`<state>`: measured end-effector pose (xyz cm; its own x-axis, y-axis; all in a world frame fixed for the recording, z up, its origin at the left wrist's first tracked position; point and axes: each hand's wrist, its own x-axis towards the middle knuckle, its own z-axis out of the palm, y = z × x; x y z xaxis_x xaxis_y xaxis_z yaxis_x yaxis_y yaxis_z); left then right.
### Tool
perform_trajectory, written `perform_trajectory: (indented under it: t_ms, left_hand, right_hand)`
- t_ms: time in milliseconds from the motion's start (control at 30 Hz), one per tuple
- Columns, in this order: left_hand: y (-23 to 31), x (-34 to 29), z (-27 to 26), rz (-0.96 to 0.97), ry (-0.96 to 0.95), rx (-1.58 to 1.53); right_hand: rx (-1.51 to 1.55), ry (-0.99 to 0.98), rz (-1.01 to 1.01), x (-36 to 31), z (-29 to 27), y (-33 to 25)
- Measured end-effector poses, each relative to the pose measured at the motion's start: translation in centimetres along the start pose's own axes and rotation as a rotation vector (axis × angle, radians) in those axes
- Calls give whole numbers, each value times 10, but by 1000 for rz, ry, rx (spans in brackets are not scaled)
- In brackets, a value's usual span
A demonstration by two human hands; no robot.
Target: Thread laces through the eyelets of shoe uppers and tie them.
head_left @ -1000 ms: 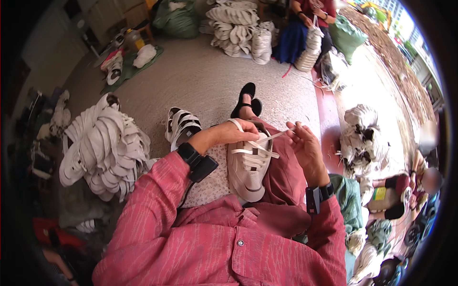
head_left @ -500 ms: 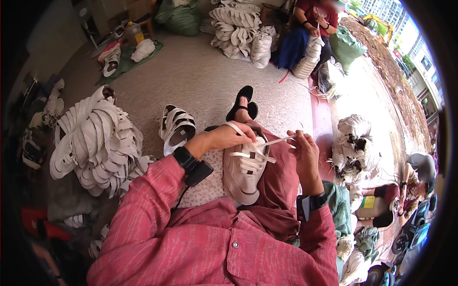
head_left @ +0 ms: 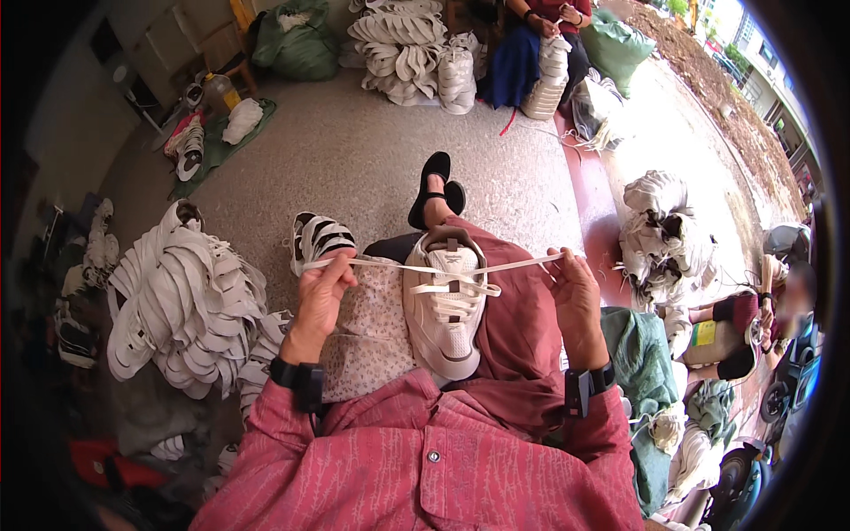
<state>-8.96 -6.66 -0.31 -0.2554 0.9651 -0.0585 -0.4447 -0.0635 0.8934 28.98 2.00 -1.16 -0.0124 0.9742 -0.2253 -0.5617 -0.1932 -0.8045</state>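
Note:
A white sneaker upper (head_left: 447, 341) rests on my lap, its toe pointing toward me, with lace crossing over its tongue. My left hand (head_left: 324, 288), left of it, is closed in a pinch on one stretch of the white shoelace (head_left: 376, 264). Out to the right, my right hand (head_left: 574, 288) pinches the lace's other end. Between the two hands the lace runs nearly straight and taut across the upper. A patterned cloth (head_left: 367, 327) covers my left thigh under the work.
A tall heap of white shoe uppers (head_left: 181, 301) stands on the left. One striped upper (head_left: 323, 237) lies on the floor ahead. Another bundle (head_left: 660, 239) sits at right, near green sacking (head_left: 633, 363). A seated person (head_left: 549, 26) handles stacked uppers at the back.
My left hand has swung left and away from the upper, drawing lace out with it. My right hand has shifted slightly right. The lace is now stretched wide between both hands.

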Motion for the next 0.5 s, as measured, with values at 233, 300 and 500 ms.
perform_trajectory:
  t_ms: [233,300,500]
  left_hand:
    - [11,-10,-15,-97,64,-169]
    - [9,-8,-31,-86,49,-241]
    - [11,0,-8,-74,212,-236]
  right_hand:
    - [189,99,52,6,-11,3]
    - [245,140,74,9,-12,5]
    - [382,197,155,20,-18,13]
